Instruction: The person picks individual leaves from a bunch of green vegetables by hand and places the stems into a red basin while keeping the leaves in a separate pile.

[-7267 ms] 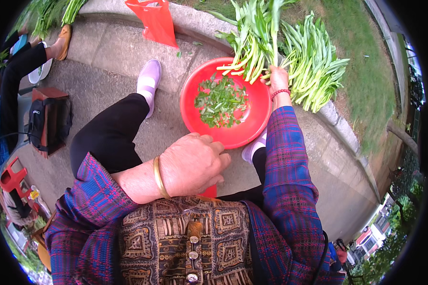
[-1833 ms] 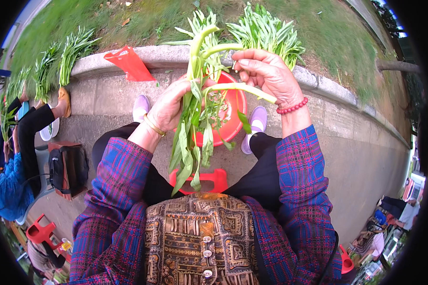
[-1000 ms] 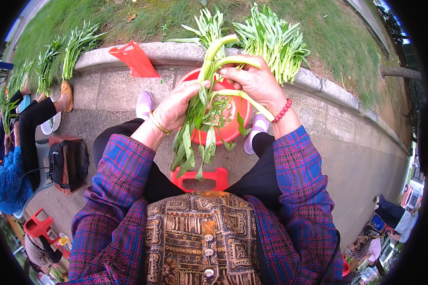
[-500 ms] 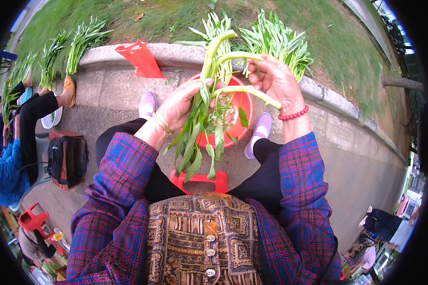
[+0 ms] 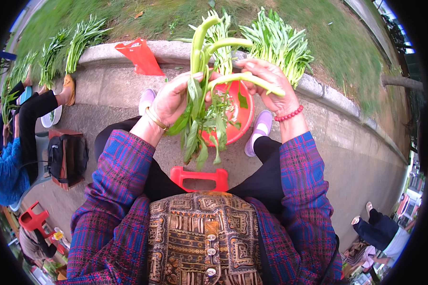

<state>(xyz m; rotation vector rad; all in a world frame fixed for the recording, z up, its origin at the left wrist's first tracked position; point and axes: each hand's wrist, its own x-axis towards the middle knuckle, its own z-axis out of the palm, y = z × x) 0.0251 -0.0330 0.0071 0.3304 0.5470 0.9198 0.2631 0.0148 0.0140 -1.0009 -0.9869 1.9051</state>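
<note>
My left hand (image 5: 172, 99) is closed on a bunch of leafy green stems (image 5: 199, 52), held up over a red plastic basin (image 5: 234, 130), leaves hanging down. My right hand (image 5: 268, 88) is raised beside it with fingers curled behind a pale stem that sticks out sideways; what exactly they grip is hidden. The basin stands on the pavement between my lavender shoes and holds scattered cut leaves. Beyond it, more bunches of greens (image 5: 276, 45) rest along the curb. Nearer my lap is a red plastic stool (image 5: 199, 183), partly in view.
A concrete curb (image 5: 328, 97) borders grass, with a red bag (image 5: 140, 59) against it. At left are other people (image 5: 7, 175), more greens (image 5: 83, 40), a white basin (image 5: 52, 116), a black bag (image 5: 64, 156) and red chair (image 5: 31, 218). More people (image 5: 385, 237) are at lower right.
Since half a second ago, the stems in my left hand have risen and tipped leftward. My right hand has shifted slightly down and left, closer to the sideways stem.
</note>
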